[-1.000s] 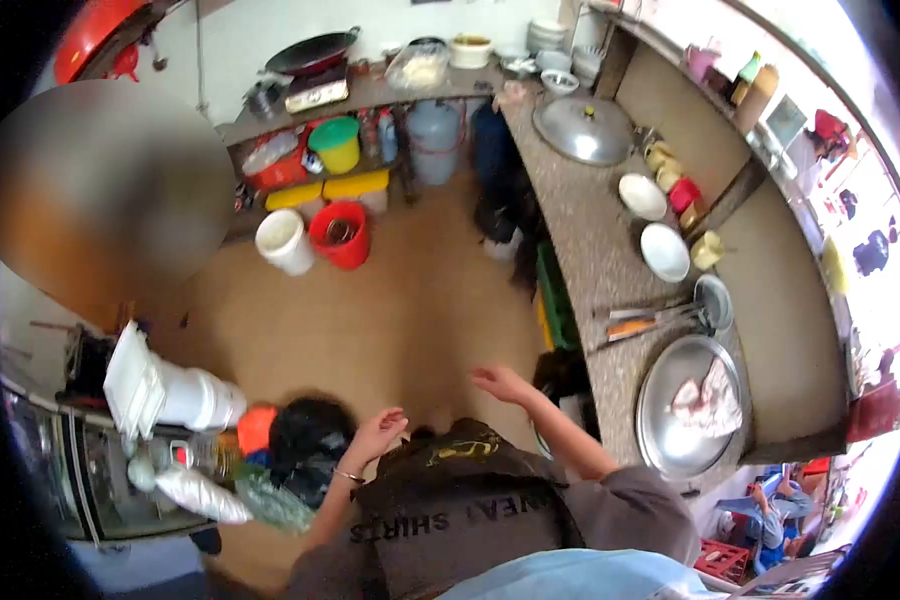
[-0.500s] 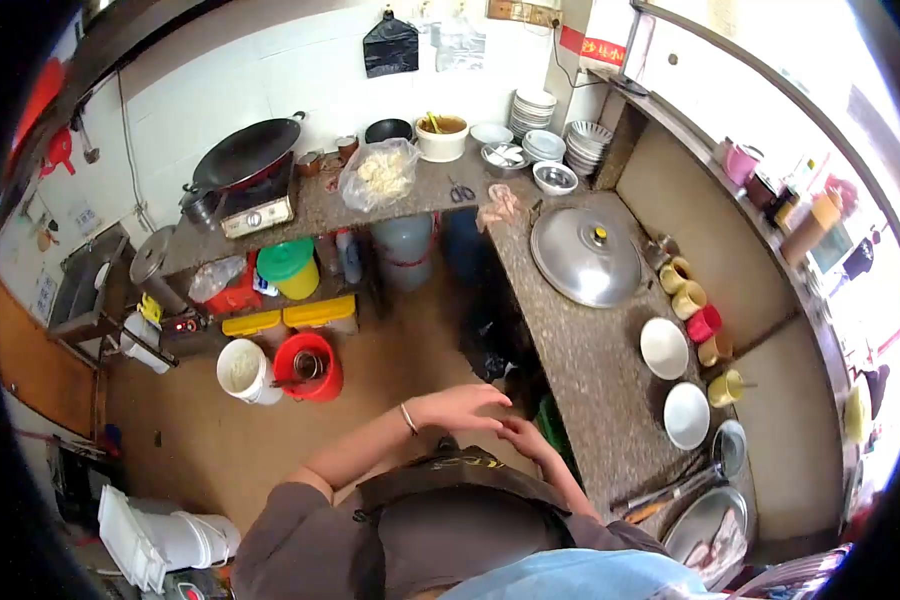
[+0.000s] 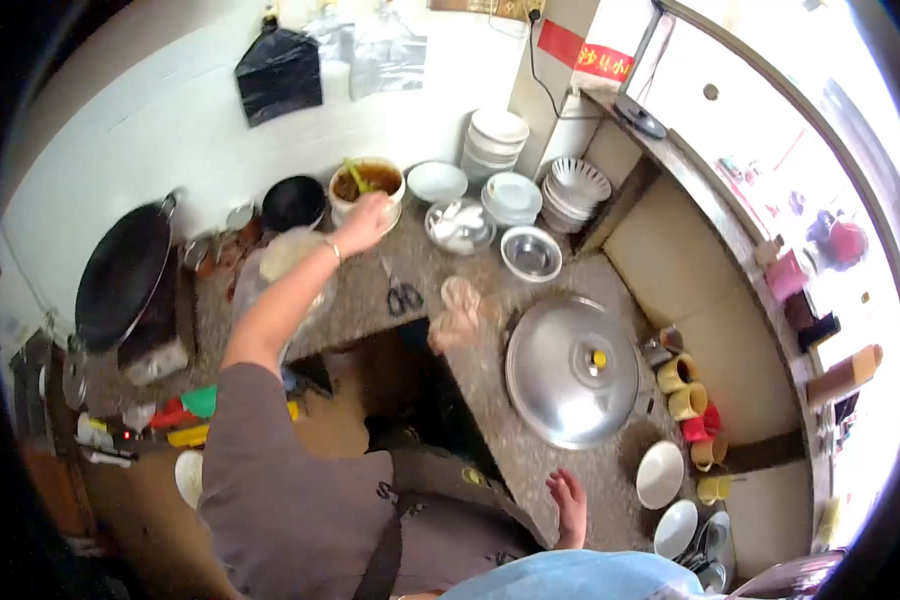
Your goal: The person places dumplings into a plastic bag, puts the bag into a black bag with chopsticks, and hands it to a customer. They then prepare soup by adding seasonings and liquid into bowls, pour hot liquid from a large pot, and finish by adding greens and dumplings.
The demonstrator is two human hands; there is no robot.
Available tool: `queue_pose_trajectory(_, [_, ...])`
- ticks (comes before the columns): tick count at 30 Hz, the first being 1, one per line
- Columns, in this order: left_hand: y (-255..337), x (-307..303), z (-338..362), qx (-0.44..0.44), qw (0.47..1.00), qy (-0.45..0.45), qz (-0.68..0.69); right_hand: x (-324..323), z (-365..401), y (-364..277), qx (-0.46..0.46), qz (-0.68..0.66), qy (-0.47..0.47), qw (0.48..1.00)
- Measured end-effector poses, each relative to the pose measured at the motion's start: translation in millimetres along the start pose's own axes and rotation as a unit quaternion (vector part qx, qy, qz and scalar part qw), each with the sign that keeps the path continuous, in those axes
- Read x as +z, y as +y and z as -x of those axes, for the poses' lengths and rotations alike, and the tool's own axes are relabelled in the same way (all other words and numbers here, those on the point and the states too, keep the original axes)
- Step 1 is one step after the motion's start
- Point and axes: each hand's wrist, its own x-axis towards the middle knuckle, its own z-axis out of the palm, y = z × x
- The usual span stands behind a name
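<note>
My left hand (image 3: 363, 222) is stretched forward over the back counter, at the front rim of a white pot (image 3: 395, 208) of brown sauce. A green-handled utensil (image 3: 358, 177) leans in the sauce, its lower end close to my hand. The fingers of that hand are turned away, so whether they grip anything is hidden. Beneath my left forearm lies a clear plastic bag (image 3: 315, 300) with pale contents, partly covered. My right hand (image 3: 570, 505) hovers near the edge of the right counter, fingers loosely bent and apart, holding nothing.
A large metal lid (image 3: 570, 375) with a yellow knob sits on the right counter. White bowls (image 3: 660, 475) and several mugs (image 3: 687, 402) stand beyond it. Scissors (image 3: 403, 298), a crumpled plastic glove (image 3: 457, 312) and stacked dishes (image 3: 495, 140) lie near the corner. A wok (image 3: 125, 275) rests at left.
My hands have parted. The left has reached forward to the sauce pot; the right has moved to the right counter's edge. The view has shifted closer to the counters.
</note>
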Motion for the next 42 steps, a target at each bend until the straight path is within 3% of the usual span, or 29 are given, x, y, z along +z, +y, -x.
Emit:
queue_pose_trajectory(3, [-100, -8, -133, 0.079, 0.983, 0.084, -0.142, 39, -32, -51, -0.01, -0.03, 0.036, 0.999])
queue_pose_trajectory(5, [-149, -22, -214, 0.004, 0.989, 0.06, -0.137, 63, -49, -86, -0.004, 0.008, 0.023, 1.0])
queue_pose_trajectory(6, [-188, -13, -248, 0.048, 0.974, 0.132, -0.176, 71, -59, -102, -0.004, 0.006, 0.035, 0.999])
queue_pose_trajectory(7, [-212, -13, -280, -0.014, 0.975, 0.152, -0.162, 76, -66, -115, 0.006, 0.026, 0.036, 0.999])
queue_pose_trajectory(8, [-218, -29, -301, -0.003, 0.938, 0.103, -0.332, 80, -70, -122, 0.019, 0.043, 0.038, 0.998])
queue_pose_trajectory(9, [-237, -34, -318, -0.014, 0.924, 0.127, -0.359, 86, -77, -128, 0.027, 0.033, 0.064, 0.997])
queue_pose_trajectory(10, [-255, -34, -328, -0.024, 0.942, 0.226, -0.248, 89, -83, -126, 0.026, 0.012, 0.082, 0.996])
queue_pose_trajectory(11, [-232, -50, -332, -0.068, 0.954, 0.247, -0.158, 93, -90, -128, 0.03, 0.035, 0.08, 0.996])
queue_pose_trajectory(12, [-238, -59, -338, -0.1, 0.954, 0.152, -0.239, 98, -94, -133, 0.037, 0.054, 0.085, 0.994])
queue_pose_trajectory(13, [-278, -53, -348, -0.055, 0.935, 0.109, -0.333, 104, -97, -137, 0.042, 0.058, 0.077, 0.994])
queue_pose_trajectory(14, [-339, -38, -350, 0.066, 0.906, 0.184, -0.375, 106, -101, -141, 0.046, 0.063, 0.068, 0.995])
queue_pose_trajectory(16, [-336, -46, -350, 0.152, 0.855, 0.16, -0.47, 107, -107, -137, 0.025, 0.109, 0.053, 0.992])
queue_pose_trajectory(17, [-306, -52, -345, 0.14, 0.89, 0.141, -0.411, 110, -108, -142, 0.029, 0.117, 0.055, 0.991])
queue_pose_trajectory(18, [-325, -30, -351, 0.084, 0.958, 0.187, -0.202, 112, -111, -149, 0.032, 0.125, 0.05, 0.99])
queue_pose_trajectory(20, [-265, -23, -337, 0.069, 0.98, 0.111, -0.15, 118, -112, -158, 0.022, 0.171, 0.054, 0.984])
queue_pose_trajectory(22, [-154, -18, -316, 0.27, 0.943, 0.045, -0.191, 123, -115, -164, 0.036, 0.145, 0.027, 0.988])
queue_pose_trajectory(23, [-88, -13, -297, 0.288, 0.944, 0.024, -0.161, 124, -121, -158, 0.005, 0.156, 0.016, 0.988])
queue_pose_trajectory(25, [21, 9, -247, 0.199, 0.976, -0.041, 0.08, 133, -130, -161, -0.041, 0.153, -0.002, 0.987])
queue_pose_trajectory(26, [63, 31, -214, 0.125, 0.954, -0.092, 0.257, 142, -135, -168, -0.058, 0.135, -0.008, 0.989])
queue_pose_trajectory(28, [167, 41, -155, 0.168, 0.892, -0.2, 0.368, 155, -158, -147, -0.066, -0.051, -0.056, 0.995])
queue_pose_trajectory(29, [215, 46, -126, 0.121, 0.814, -0.285, 0.491, 164, -156, -158, -0.058, -0.145, -0.061, 0.986])
queue_pose_trajectory(30, [261, 53, -93, 0.102, 0.756, -0.302, 0.572, 167, -148, -173, -0.053, -0.239, -0.059, 0.968])
queue_pose_trajectory(32, [322, 63, -39, 0.033, 0.572, -0.461, 0.677, 151, -124, -181, -0.087, -0.327, -0.043, 0.94])
queue_pose_trajectory(33, [347, 60, -19, 0.035, 0.558, -0.48, 0.676, 135, -125, -155, -0.083, -0.337, -0.022, 0.937])
queue_pose_trajectory(35, [394, 50, 17, -0.072, 0.466, -0.492, 0.732, 93, -125, -86, -0.086, -0.467, -0.109, 0.873])
queue_pose_trajectory(36, [410, 47, 36, -0.077, 0.462, -0.497, 0.731, 63, -75, -95, -0.129, -0.464, -0.093, 0.871])
queue_pose_trajectory(39, [472, 44, 82, -0.092, 0.348, -0.478, 0.801, -15, 8, -80, -0.213, -0.433, -0.117, 0.868])
queue_pose_trajectory(41, [519, 47, 122, -0.091, 0.363, -0.488, 0.788, -44, 59, -61, -0.173, -0.611, -0.103, 0.766])
queue_pose_trajectory(42, [539, 45, 139, -0.092, 0.378, -0.517, 0.763, -56, 79, -48, -0.176, -0.609, -0.107, 0.766])
